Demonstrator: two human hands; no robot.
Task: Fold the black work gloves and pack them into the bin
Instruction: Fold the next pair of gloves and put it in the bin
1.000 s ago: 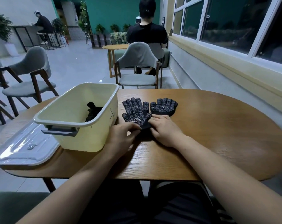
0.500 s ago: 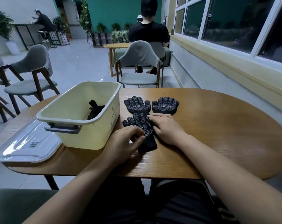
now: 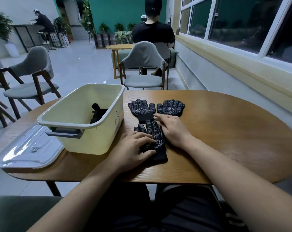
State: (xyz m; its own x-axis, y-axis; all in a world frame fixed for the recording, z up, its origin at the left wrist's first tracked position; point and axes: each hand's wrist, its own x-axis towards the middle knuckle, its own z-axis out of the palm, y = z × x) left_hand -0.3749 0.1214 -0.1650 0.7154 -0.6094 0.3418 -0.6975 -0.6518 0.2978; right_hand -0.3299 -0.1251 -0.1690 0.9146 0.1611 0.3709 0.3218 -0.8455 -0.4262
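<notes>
— Pressing down on what, the left hand (image 3: 133, 146)?
— On the black dotted knit work glove (image 3: 156, 139) lying flat on the brown wooden counter (image 3: 233, 131). Its fingers are released and spread over the glove, grasping nothing.
— And the right hand (image 3: 172, 129)?
— Released too, flat along that glove's right edge, fingertips touching the cuff of the far left glove (image 3: 141, 108). Just beyond them lies another glove (image 3: 171, 108).
— The bin?
— The cream plastic bin (image 3: 85, 118) stands left of the left fingers, with a black glove (image 3: 98, 113) inside.
</notes>
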